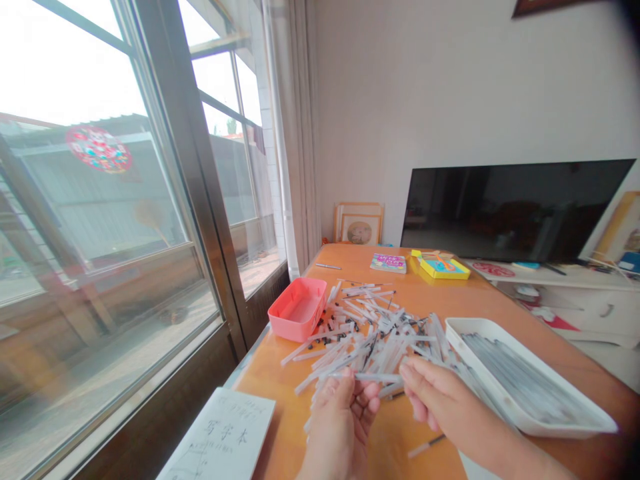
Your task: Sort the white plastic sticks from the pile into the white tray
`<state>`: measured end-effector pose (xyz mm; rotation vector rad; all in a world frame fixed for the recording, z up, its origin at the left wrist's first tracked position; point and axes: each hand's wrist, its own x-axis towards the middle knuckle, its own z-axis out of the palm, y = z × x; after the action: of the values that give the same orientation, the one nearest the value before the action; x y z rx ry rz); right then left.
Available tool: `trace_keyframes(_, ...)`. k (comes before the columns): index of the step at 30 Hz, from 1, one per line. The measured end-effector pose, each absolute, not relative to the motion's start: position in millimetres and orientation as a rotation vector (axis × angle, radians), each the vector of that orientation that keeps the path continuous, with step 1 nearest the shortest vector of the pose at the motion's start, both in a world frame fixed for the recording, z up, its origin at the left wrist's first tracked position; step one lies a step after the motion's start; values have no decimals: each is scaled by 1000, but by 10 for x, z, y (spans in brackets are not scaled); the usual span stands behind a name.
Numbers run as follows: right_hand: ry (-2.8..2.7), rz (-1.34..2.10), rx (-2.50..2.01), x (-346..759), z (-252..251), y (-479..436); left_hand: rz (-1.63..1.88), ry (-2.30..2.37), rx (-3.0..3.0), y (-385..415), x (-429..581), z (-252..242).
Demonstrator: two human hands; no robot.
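Note:
Both hands are over the front of a wooden table, holding one pale translucent pen tube level between them. My left hand pinches its left end between thumb and fingers, palm turned up. The right end is pinched by my right hand. Just beyond the hands spreads a loose pile of translucent tubes, pen parts and small black pieces. One dark-tipped pen part lies apart, below my right hand. To the right, a white tray holds many dark-cored pens laid side by side.
A pink basket stands left of the pile. A white notebook lies at the front left. Farther back are a pen, a colourful booklet and a yellow tray. Windows line the left; a television is behind the table.

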<state>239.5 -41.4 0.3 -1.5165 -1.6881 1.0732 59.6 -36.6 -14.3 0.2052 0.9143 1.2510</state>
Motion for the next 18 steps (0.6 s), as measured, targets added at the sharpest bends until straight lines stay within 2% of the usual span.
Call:
trace_keyframes(8,-1714,976,-1478,2388,91,-438,1252,887,227,-394,575,-89)
trace_keyframes(18,-1106,1326,-1431,2363,-23,-363,1292,748,416,-431,607,-88)
